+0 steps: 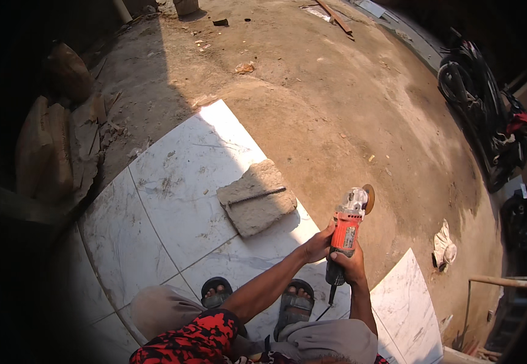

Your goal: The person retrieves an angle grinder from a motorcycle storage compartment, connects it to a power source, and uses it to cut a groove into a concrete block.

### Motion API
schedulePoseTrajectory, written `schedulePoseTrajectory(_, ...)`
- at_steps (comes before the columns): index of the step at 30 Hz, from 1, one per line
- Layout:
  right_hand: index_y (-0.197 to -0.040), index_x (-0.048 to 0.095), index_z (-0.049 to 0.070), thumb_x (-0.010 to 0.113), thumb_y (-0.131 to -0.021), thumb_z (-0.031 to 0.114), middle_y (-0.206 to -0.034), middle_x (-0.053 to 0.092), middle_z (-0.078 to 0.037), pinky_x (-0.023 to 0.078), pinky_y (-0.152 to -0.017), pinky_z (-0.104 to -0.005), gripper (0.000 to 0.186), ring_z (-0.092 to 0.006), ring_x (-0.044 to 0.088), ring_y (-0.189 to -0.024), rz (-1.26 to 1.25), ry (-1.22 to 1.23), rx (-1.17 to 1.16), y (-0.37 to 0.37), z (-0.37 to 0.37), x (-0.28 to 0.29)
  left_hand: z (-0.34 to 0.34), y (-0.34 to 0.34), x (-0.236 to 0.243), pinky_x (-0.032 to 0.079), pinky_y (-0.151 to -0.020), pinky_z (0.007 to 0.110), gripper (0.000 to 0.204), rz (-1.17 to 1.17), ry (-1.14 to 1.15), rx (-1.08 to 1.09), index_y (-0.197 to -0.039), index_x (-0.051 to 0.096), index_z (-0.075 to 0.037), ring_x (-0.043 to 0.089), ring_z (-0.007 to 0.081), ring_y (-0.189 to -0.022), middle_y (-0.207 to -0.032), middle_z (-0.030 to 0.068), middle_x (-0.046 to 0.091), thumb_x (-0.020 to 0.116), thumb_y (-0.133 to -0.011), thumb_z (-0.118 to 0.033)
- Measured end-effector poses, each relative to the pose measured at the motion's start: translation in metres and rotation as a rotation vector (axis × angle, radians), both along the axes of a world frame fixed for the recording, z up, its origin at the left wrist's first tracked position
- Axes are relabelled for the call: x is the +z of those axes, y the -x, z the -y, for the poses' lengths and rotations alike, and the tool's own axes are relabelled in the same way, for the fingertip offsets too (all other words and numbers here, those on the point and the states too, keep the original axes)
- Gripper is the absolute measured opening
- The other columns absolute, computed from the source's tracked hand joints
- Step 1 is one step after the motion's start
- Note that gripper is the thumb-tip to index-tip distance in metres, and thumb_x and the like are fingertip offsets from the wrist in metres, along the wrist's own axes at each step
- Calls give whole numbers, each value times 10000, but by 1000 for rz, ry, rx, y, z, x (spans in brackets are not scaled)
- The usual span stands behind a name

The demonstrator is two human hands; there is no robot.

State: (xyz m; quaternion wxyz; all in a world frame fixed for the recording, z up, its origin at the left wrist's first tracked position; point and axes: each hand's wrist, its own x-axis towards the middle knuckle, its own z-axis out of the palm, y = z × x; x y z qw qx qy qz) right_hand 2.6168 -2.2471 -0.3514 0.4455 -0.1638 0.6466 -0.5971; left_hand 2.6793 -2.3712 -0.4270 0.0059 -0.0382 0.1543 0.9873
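Note:
Both my hands hold a red and black angle grinder (346,230) off to the right, its cutting disc (369,199) at the far end, out over the dirt. My left hand (320,242) is closed on the left side of its body. Around the black rear handle wraps my right hand (352,266). A cord trails from the grinder's near end toward my feet. Left of the tool, a rough stone or concrete slab (252,221) lies on the white tiles (181,176). Across that slab rests a short ribbed steel bar (257,195), apart from the disc.
My sandalled feet stand on the tiles near the slab. Bare dirt ground (324,97) stretches beyond. A motorcycle (472,97) stands at the far right, with a crumpled pale cloth (444,246) nearer. Sacks (45,145) sit at the left in shadow. Another tiled piece (406,303) lies right of me.

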Motion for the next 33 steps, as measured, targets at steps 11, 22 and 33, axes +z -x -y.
schedulePoseTrajectory(11,-1225,550,-2,829,-666,282,-1074,637,-73,506,-869,-316,686,-159,616,-984,-109,-29,92,4,15,-4,16,-16,26,426,-1082,433,810,28,56,149,-1486,316,-47,534,275,-1258,-1367,164,523,392,-949,-649)
schedulePoseTrajectory(22,-1182,544,4,844,-651,220,-942,649,-86,544,-757,-321,647,-192,661,-828,153,-52,68,-14,17,19,22,-30,31,431,-1067,399,912,14,191,110,-1479,321,-2,537,249,-1254,-1360,144,531,481,-899,-688)
schedulePoseTrajectory(33,-1170,554,-9,805,-739,211,-1002,661,-72,531,-787,-310,545,-141,641,-884,-62,-1,72,-19,14,12,7,-23,60,493,-941,312,774,273,134,237,-1406,466,-72,598,159,-1096,-1234,72,606,359,-960,-695)
